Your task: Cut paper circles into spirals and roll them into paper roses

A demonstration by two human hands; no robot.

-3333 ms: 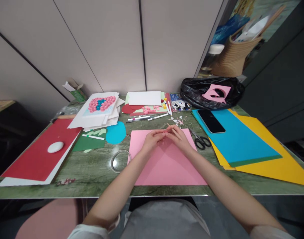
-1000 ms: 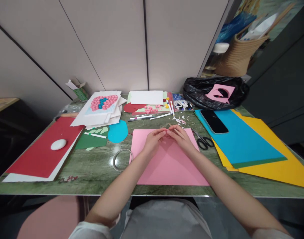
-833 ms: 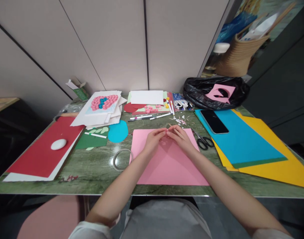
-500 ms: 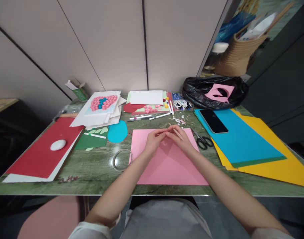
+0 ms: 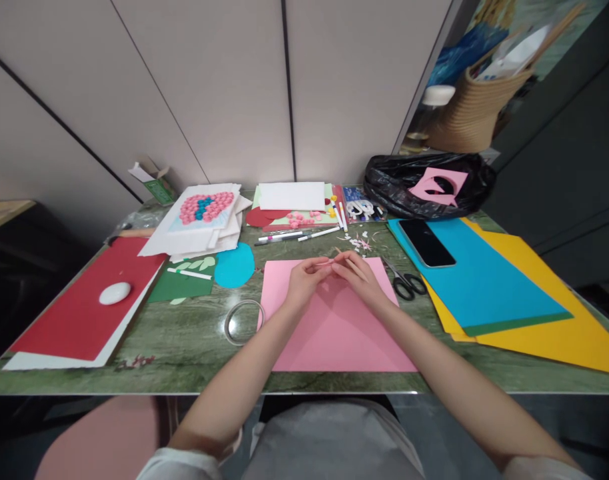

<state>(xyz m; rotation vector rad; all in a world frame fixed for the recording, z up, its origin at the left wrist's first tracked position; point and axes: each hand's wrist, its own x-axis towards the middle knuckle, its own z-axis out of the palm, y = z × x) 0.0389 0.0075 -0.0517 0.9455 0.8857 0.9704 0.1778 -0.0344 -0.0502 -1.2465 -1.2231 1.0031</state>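
Observation:
My left hand point(image 5: 304, 280) and my right hand point(image 5: 358, 279) meet above the far half of a pink paper sheet point(image 5: 337, 337). Their fingertips pinch together around a small pink paper piece point(image 5: 326, 264), mostly hidden by the fingers. A thin, pale wooden stick point(image 5: 353, 268) lies across the fingers of my right hand, its tip poking out beyond them. Black-handled scissors point(image 5: 408, 285) rest to the right of the sheet. Left of it is a roll of tape point(image 5: 229, 327), overlapping the sheet's edge.
Blue card point(image 5: 489, 280) and yellow card point(image 5: 559, 287) lie right, with a phone point(image 5: 427, 243) on top. A black plastic bag point(image 5: 384, 183) is behind. Markers point(image 5: 320, 234) and paper scraps lie ahead. Leftward are red card point(image 5: 69, 313), a white oval object point(image 5: 115, 293) and a heart picture point(image 5: 217, 208).
Both hands stay over the pink sheet, with only slight finger movement around the small pink piece. More of its edge shows now at the left fingertips. The view shifts slightly.

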